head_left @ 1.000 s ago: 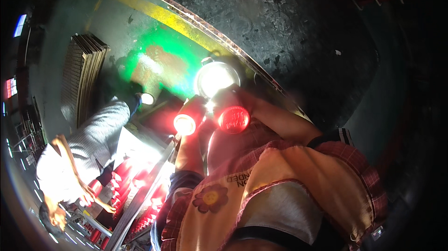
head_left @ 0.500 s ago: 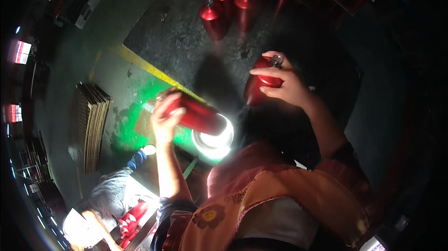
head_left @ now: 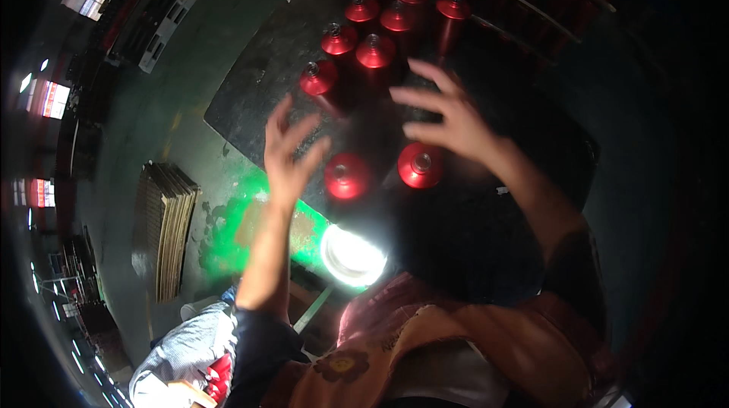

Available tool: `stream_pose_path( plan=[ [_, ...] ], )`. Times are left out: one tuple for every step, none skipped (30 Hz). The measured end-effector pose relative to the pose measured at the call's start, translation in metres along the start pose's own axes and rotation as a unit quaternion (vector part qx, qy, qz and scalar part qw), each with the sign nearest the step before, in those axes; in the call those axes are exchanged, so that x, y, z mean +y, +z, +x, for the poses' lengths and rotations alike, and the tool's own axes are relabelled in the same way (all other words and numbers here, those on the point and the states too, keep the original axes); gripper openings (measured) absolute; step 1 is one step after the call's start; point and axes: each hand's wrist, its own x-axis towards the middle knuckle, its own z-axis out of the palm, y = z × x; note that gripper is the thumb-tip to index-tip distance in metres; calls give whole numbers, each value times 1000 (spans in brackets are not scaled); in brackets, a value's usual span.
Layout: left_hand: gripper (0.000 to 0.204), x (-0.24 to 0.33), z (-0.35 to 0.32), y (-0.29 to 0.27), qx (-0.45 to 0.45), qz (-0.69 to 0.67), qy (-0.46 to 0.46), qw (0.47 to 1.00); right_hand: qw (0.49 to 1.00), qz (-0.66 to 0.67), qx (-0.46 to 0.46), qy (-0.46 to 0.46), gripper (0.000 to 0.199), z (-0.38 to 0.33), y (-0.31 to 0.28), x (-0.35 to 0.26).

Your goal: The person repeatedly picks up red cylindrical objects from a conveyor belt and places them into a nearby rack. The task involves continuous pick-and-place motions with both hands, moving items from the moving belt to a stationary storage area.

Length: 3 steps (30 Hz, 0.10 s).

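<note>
Dark tabletop [head_left: 250, 104] crowded with shiny red metal cans.
Left hand [head_left: 290, 151] and right hand [head_left: 448, 121] hovered spread open, empty, just above two near red cans [head_left: 348, 176] [head_left: 420, 165].

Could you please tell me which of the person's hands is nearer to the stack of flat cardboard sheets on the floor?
Left. The left hand hangs open, up and right of the cardboard stack; the right hand is farther right, beyond two red cans.
</note>
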Motion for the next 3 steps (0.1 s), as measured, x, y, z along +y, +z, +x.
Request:
stream_pose_path(
  plan=[
    [49,-15,30,7,26,38,9,999,998,-46,26,-18,56,30,9,20],
    [54,-25,52,17,-9,72,-30,997,997,-66,8,32,61,57,24,35],
    [58,-34,65,28,-33,109,-50,992,991,-92,-25,89,65,73,40,46]
  ],
)
